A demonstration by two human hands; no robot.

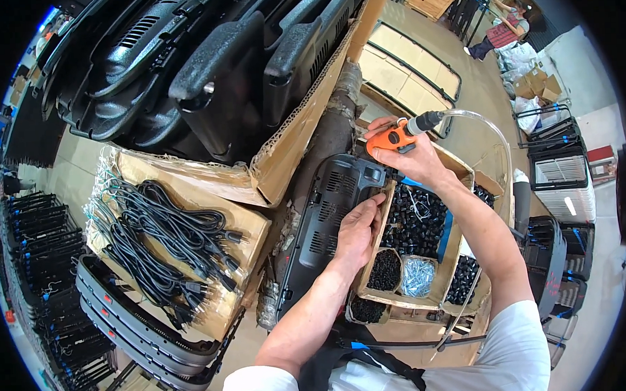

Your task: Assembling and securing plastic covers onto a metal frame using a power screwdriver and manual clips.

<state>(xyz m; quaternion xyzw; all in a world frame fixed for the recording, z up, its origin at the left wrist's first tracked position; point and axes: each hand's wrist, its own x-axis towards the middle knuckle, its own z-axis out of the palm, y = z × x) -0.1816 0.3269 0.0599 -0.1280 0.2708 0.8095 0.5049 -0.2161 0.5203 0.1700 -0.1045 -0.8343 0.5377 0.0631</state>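
The right hand (422, 161) reaches out, gripping an orange tool (387, 139). The left hand (359, 230) bends at a black cover (322, 216); grip unclear.

A cardboard box (284, 162) walls off the far left; a clear hose (460, 112) arcs right of the right hand (421, 158). Between the forearms (483, 220), the parts tray (448, 277) lies open from above.

I saw both bare forearms (310, 316) stretched forward, the right hand (416, 159) curled in a grip beyond the palm-down left hand (357, 230).
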